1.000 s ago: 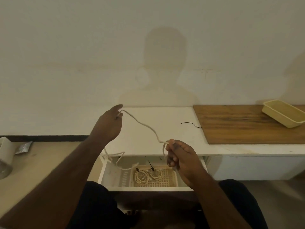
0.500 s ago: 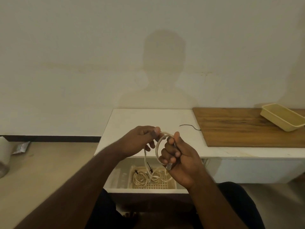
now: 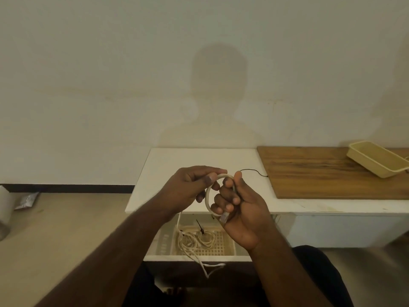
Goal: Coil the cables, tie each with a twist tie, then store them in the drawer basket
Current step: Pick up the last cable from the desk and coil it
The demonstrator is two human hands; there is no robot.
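Note:
A white cable (image 3: 207,198) is bent into a small loop between my two hands, above the open drawer. My right hand (image 3: 240,210) grips the loop, with the plug end showing under its fingers. My left hand (image 3: 191,185) pinches the top of the loop; the cable's free length hangs down from it and trails over the drawer's front edge. In the drawer sits a cream basket (image 3: 223,245) with coiled cables (image 3: 198,240) tied by black twist ties. One loose black twist tie (image 3: 254,172) lies on the white tabletop (image 3: 168,171).
A wooden board (image 3: 321,176) covers the right of the tabletop, with a second cream basket (image 3: 376,161) at its far right. On the floor at left are a silver packet (image 3: 26,200) and a pale cylinder (image 3: 4,209). My dark-clothed knees are under the drawer.
One second ago my hands were apart with the cable stretched between them. They came together and formed a loop; since half a second ago the loop is held about the same.

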